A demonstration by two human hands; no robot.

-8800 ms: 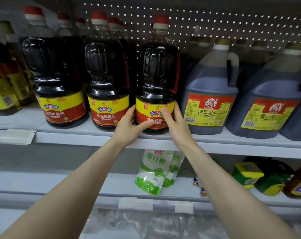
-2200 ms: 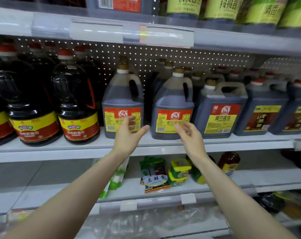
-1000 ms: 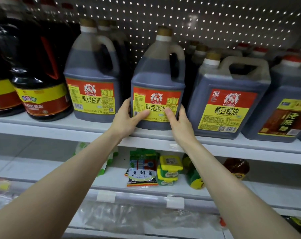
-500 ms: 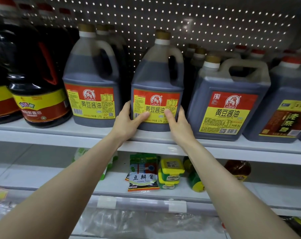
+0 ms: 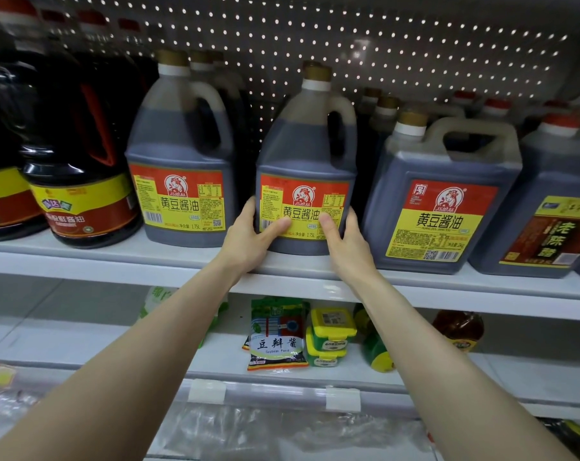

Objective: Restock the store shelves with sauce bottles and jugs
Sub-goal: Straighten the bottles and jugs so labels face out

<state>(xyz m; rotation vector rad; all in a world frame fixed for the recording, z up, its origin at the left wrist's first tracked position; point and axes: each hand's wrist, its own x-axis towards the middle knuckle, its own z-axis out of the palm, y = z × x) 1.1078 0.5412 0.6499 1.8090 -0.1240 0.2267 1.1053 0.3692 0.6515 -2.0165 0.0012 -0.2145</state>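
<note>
1. Centre jug (image 5: 306,154): translucent grey plastic w/ side handle, gold cap on white collar. Dark brown liquid fills it to approx. the shoulder. Upright on upper shelf (image 5: 115,261), mid-frame, near front edge
2. Its label: red top band w/ round figure logo, yellow lower band w/ black characters, barcode at lower left
3. L hand (image 5: 248,241): thumb across label front, fingers wrapped round jug's left side, gripping it
4. R hand (image 5: 346,244): thumb on label, fingers round right side, also gripping it
5. Same shelf: matching jug (image 5: 178,144) left of centre, set apart. Larger square jug (image 5: 441,181) w/ top handle just beside, on right. Dark bottle (image 5: 79,154) w/ red-yellow label toward left edge. All hold dark liquid
6. Lower shelf (image 5: 65,341), bottom centre: soybean paste pouch (image 5: 277,337) beside two stacked yellow-lidded tubs (image 5: 330,337)
</note>
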